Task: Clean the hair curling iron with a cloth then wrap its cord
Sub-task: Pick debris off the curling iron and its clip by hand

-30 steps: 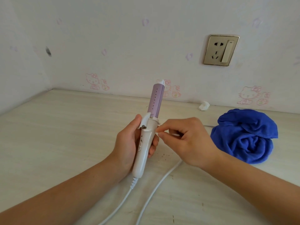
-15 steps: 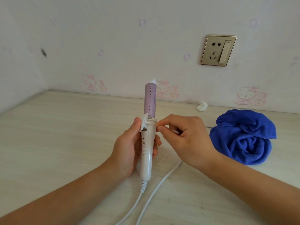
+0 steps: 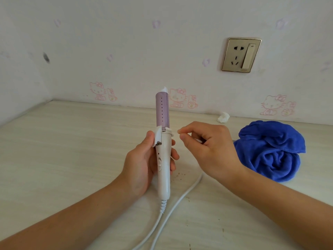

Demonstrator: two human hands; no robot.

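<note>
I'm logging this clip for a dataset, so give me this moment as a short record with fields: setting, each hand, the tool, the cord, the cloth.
setting: pale wooden tabletop against a wall with a socket
left hand: grips the white handle of the curling iron
curling iron: held upright, lilac barrel on top
right hand: beside the iron's collar, thumb and forefinger pinched together, a small white thing inside the curled fingers, not identifiable
cord: unwrapped, loose on the table
blue cloth: crumpled on the table, right of both hands, untouched

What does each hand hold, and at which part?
The left hand holds the curling iron upright by its white handle. The right hand has pinched fingers; anything held cannot be told.
</note>
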